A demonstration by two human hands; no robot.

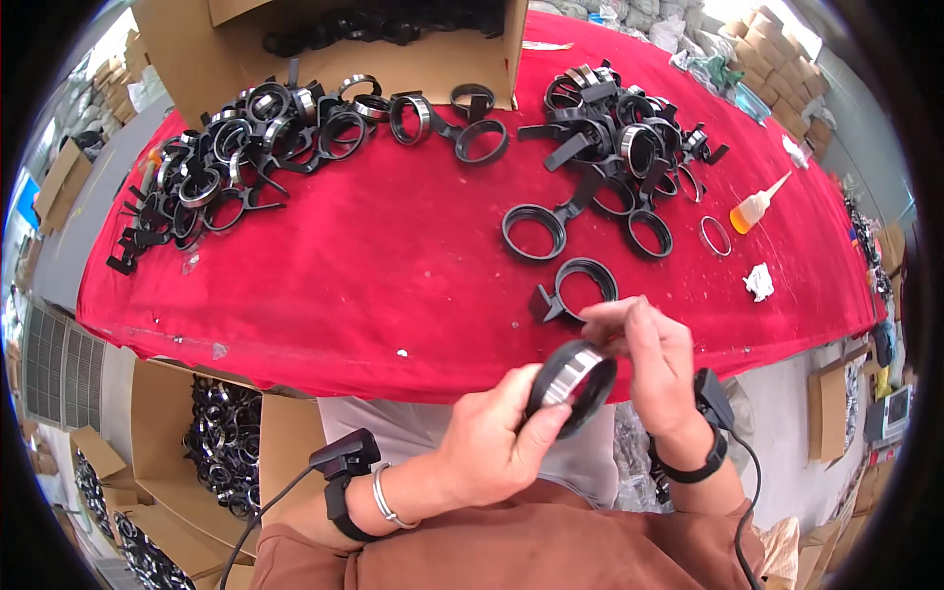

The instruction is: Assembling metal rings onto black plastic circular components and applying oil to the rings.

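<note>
black ring (570, 377) tilts in left grip (489, 438), right grip (659, 372) near it.

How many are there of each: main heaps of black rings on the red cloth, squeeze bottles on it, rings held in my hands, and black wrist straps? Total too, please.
Main heaps of black rings: 2, left heap and right heap
Squeeze bottle: 1
Held ring, in the left hand: 1
Black wrist straps: 2, left strap and right strap
Total: 6
</note>
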